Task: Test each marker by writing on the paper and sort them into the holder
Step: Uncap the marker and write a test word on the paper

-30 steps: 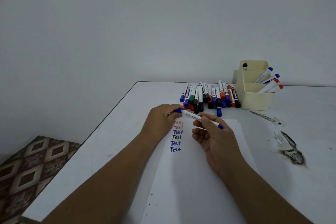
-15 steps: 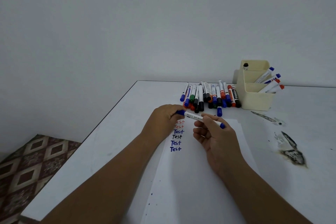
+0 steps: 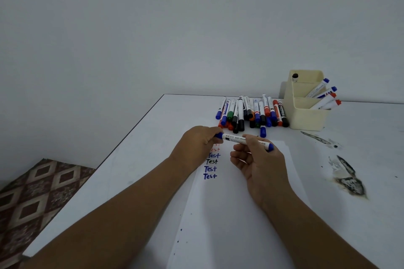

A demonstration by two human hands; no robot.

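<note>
I hold a white marker with blue ends level above the paper. My left hand grips its blue cap end, and my right hand pinches the barrel near the other end. The paper carries a column of "Test" words in red, blue and black. A pile of several markers lies just beyond the paper. The cream holder stands at the back right with several blue and red markers leaning in it.
Dark scorch-like stains mark the white table to the right of the paper. The table's left edge drops to a patterned floor. A plain wall stands behind.
Both hands and the marker have shifted slightly away from me, toward the marker pile. The grips are unchanged.
</note>
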